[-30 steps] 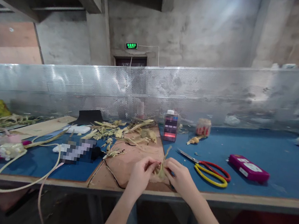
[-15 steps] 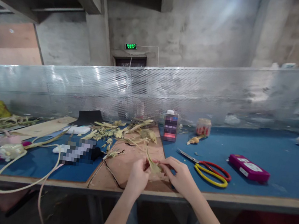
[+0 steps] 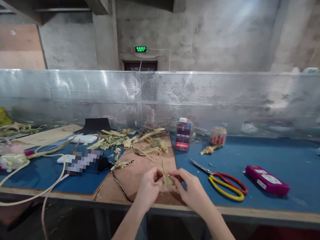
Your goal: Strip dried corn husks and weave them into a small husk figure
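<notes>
A thin, pointed, pale green leaf-like piece stands between my two hands over the brown board. My left hand is closed, its thumb and fingers pinching the piece's left side. From the right, my right hand pinches at the other side, where a small reddish spot shows at the fingertips. What exactly lies under those fingertips is too small to make out. Just right of my right hand lie scissors with one red and one yellow handle.
Dry pale scraps are piled behind my hands. A blurred-out dark bottle, a jar and a purple box stand to the right. Cream tubing loops over the table's front edge at left. A perforated metal screen runs along the back.
The leaf-like piece's tip has shifted slightly right and lower, and the piece looks narrower. Both hands keep their pinch in nearly the same place.
</notes>
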The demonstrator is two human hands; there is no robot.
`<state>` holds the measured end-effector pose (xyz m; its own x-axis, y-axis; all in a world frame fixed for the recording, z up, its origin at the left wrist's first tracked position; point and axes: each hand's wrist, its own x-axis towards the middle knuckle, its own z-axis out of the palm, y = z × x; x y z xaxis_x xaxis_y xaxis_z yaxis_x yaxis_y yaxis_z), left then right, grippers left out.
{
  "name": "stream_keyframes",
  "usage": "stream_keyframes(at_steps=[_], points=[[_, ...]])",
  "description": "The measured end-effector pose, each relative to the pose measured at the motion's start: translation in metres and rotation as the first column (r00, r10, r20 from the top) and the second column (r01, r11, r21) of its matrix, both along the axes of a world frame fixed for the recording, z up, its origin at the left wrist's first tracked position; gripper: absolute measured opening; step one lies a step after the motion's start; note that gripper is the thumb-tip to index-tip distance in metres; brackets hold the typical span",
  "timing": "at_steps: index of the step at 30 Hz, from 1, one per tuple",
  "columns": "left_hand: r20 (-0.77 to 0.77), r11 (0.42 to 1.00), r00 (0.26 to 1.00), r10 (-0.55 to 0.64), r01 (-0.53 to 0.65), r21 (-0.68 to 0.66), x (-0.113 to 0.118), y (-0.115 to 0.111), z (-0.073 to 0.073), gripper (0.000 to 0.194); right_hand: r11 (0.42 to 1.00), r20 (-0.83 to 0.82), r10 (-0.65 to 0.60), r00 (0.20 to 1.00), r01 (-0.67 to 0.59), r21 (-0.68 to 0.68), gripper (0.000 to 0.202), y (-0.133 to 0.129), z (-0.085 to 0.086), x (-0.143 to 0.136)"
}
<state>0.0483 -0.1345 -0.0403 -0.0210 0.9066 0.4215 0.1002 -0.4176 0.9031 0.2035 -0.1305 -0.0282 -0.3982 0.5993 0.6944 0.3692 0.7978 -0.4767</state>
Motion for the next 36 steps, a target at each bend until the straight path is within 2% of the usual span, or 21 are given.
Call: stream_keyframes(at_steps=[4,9,14,18,21,25,32,36], points=[[0.019,1.0,1.0,-0.007,0.007,-0.015,0.0001,-0.0007,0.0013,0.012,0.999,-0.022,0.023,0.999,-0.023,0.025,0.017,-0.001,0.0004,0.001],[0.073,0.987,0.992,-0.105,0.112,-0.113,0.0009,-0.0013,0.0049,0.012,0.999,-0.023,0.029,0.999,-0.028,0.047,0.014,0.0008,-0.0014,0.0007],[0.05,0.998,0.999,-0.011,0.015,-0.069,0.0007,0.0007,0.0019,0.01,0.999,-0.015,0.001,1.0,-0.002,-0.049,0.012,0.0016,-0.0014,-0.0002],[0.029,0.998,1.0,0.001,0.0,-0.057,0.0008,-0.0022,0.0037,0.012,0.987,-0.055,0.026,0.998,-0.035,-0.16,0.015,0.002,-0.0007,0.0002],[0.041,0.999,0.999,-0.007,0.008,-0.035,0.0015,-0.0049,0.007,0.016,0.99,-0.09,0.012,0.996,-0.025,-0.142,0.013,0.0015,-0.0001,0.0016],[0.102,0.994,0.993,-0.054,0.063,-0.084,0.0028,-0.0055,0.0085,0.022,0.997,-0.108,0.019,0.994,-0.027,-0.07,0.012,0.0002,0.0012,0.003],[-0.028,1.0,1.0,0.013,-0.014,-0.008,-0.0003,-0.0033,0.0036,0.016,0.965,-0.122,0.039,0.992,-0.069,-0.254,0.017,0.0036,-0.0002,0.0016],[-0.011,1.0,1.0,-0.003,0.002,-0.024,0.0,-0.0041,0.005,0.018,0.971,-0.14,0.022,0.99,-0.054,-0.233,0.018,0.0048,-0.0014,0.0018]])
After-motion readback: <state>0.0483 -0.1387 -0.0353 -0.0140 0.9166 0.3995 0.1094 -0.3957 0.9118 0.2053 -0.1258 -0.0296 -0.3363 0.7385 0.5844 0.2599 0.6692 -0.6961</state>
